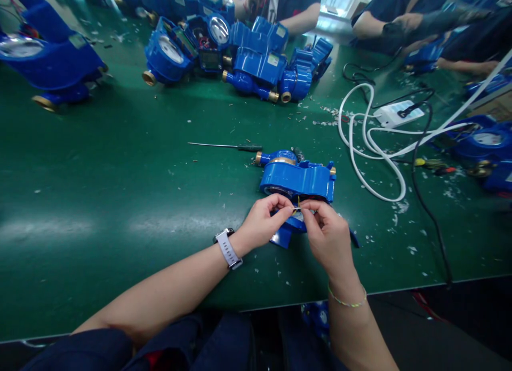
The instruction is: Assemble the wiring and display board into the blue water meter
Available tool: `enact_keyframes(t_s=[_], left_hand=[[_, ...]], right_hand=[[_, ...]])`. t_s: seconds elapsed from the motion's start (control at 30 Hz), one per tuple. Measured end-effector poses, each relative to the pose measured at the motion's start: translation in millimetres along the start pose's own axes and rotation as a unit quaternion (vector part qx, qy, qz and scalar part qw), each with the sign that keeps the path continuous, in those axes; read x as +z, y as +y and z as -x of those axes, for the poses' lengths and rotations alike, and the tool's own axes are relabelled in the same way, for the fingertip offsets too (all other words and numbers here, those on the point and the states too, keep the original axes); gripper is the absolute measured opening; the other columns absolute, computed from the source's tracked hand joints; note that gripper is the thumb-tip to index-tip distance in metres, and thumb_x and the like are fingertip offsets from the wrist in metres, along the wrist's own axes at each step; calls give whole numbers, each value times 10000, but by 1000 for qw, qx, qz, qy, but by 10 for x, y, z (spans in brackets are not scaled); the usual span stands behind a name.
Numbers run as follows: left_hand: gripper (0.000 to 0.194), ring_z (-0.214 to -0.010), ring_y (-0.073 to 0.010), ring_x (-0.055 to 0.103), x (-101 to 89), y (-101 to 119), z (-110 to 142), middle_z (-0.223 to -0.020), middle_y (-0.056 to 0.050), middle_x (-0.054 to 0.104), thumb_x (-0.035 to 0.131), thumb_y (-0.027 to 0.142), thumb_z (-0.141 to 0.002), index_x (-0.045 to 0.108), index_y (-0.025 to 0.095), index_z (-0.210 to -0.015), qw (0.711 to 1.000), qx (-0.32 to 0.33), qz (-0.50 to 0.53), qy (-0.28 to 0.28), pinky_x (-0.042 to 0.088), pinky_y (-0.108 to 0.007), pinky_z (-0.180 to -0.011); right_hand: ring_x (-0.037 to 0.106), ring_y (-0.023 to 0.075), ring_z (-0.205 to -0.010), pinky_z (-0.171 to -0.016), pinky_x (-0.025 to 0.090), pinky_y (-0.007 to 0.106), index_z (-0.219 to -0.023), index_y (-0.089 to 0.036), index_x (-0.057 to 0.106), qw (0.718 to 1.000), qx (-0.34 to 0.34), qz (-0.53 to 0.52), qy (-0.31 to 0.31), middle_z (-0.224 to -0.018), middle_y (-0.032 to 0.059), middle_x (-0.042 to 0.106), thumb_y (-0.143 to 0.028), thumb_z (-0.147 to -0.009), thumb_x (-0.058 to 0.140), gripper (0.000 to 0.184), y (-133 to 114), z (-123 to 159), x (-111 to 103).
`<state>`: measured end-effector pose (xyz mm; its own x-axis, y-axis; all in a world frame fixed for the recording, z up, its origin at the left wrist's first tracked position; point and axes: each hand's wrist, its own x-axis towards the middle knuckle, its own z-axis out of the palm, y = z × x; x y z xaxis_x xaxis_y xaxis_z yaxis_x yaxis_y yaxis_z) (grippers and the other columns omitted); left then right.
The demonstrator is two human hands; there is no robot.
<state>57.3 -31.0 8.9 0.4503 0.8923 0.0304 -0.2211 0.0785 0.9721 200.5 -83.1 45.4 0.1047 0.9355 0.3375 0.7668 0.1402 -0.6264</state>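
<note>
A blue water meter (298, 178) with brass ends lies on the green table in front of me, its housing opened toward me. A thin yellow wire (298, 200) comes out of it. My left hand (262, 221) pinches a thin wire end between thumb and forefinger, at the meter's near side. Opposite it, my right hand (330, 237) is closed in a pinch on the same thin wire, fingertips almost meeting the left ones. The open blue cover (282, 237) sticks out below my hands. My fingers hide part of the meter's inside.
A screwdriver (248, 147) lies beyond the meter. Several blue meters (256, 56) stand along the far side, another (52, 56) at far left. A white cable (394, 173) and a power strip (400, 113) lie at right. Co-workers' arms (300, 21) show across the table.
</note>
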Motion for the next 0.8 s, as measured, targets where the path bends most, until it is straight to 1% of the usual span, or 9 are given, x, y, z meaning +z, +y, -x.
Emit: enact_keyframes(t_s=[0.1,0.2,0.3,0.4,0.5,0.63,0.7,0.8], left_hand=[[107,-707,-115,547,-1,9,9,-751,-12,605,586,236,-843,589,141,-794,999,22,-30,8,455,-243,-692],[132,-718,-124,555,-7,24,23,-761,-13,619,580,262,-855,600,140,-807,997,39,-65,10,452,-247,-692],[144,-726,-126,559,-16,47,39,-762,-10,623,566,267,-866,602,139,-809,994,47,-94,6,448,-245,-697],[145,-726,-124,553,-25,53,49,-765,-6,621,560,262,-873,598,141,-805,993,51,-104,4,439,-244,-705],[149,-729,-124,542,-32,29,44,-768,-6,613,568,276,-867,596,143,-807,996,33,-83,5,424,-243,-701],[154,-714,-117,530,-31,-3,17,-752,-5,587,578,283,-843,578,139,-789,1000,-8,3,9,429,-241,-707],[147,-708,-115,534,-28,3,8,-742,-4,583,583,274,-832,571,139,-774,1000,-17,25,7,436,-239,-709],[143,-696,-116,544,-29,31,14,-732,0,591,588,273,-830,573,145,-767,1000,-13,5,3,439,-236,-692]], right_hand=[[524,136,-575,-542,417,278,-849,-189,601,1000,-21,6,-5,-849,36,641,-171,-908,520,102,-53,-15,-10],[528,145,-617,-563,401,287,-812,-192,570,999,-42,30,-15,-837,34,601,-174,-910,509,117,-99,-33,-7],[526,154,-650,-601,386,299,-792,-191,555,997,-49,55,-29,-818,32,586,-182,-919,493,142,-123,-46,7],[511,148,-626,-594,367,301,-764,-191,543,996,-53,69,-33,-794,27,590,-172,-901,488,148,-119,-58,21],[499,138,-576,-560,368,292,-750,-190,559,997,-48,64,-24,-769,23,601,-155,-853,498,124,-86,-71,21],[491,129,-520,-510,383,275,-732,-187,591,999,-29,39,-18,-728,18,613,-153,-828,508,131,-51,-66,-1],[488,123,-505,-503,394,272,-777,-183,617,999,-25,24,-6,-734,14,614,-164,-847,526,117,-66,-51,-8],[497,123,-525,-526,416,276,-887,-176,643,999,-46,19,10,-790,20,621,-173,-880,549,95,-117,-34,-5]])
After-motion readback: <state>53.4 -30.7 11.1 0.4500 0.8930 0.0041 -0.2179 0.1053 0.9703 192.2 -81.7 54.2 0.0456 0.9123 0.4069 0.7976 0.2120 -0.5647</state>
